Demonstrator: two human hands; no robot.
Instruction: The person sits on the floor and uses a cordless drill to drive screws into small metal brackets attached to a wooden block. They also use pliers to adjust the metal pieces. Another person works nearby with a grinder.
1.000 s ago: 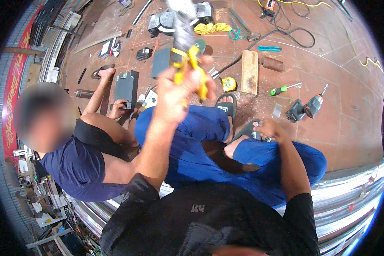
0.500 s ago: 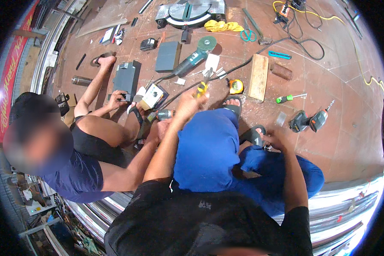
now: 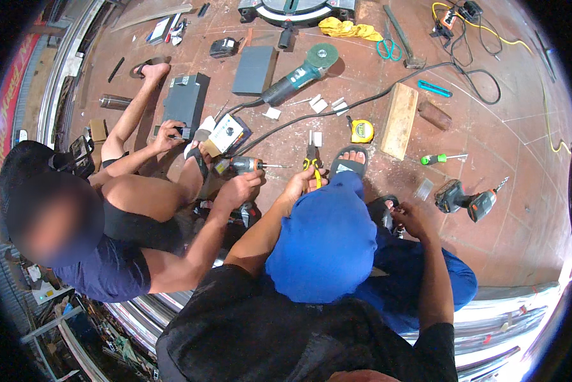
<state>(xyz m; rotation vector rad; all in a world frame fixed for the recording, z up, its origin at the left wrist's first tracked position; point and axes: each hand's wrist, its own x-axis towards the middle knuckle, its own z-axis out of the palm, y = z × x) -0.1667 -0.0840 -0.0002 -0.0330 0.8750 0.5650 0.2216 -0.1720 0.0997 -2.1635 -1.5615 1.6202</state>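
Note:
My left hand (image 3: 302,185) grips the handles of yellow-and-black pliers (image 3: 311,157) low over the floor in front of my bent knee. The pliers' jaws point away from me, beside a small pale metal piece (image 3: 318,139). My right hand (image 3: 416,220) is closed beside my right sandal (image 3: 383,212); what its fingers hold, if anything, is too small to make out. Left of the pliers lies a power drill (image 3: 244,165) with a long bit, near a co-worker's hand (image 3: 240,190). That person's other hand (image 3: 169,135) is at a grey box (image 3: 187,105).
Across the tiled floor lie an angle grinder (image 3: 302,75), a tape measure (image 3: 362,131), a wooden block (image 3: 398,121), a green screwdriver (image 3: 433,159) and a second drill (image 3: 470,200). A black cord (image 3: 356,102) runs between them. A miter saw (image 3: 297,14) stands at the far side.
My left hand has lowered the pliers and drawn them nearer my knee. The co-worker's near hand has moved away from beside my left forearm, leaving the drill plainly visible. My view has shifted slightly.

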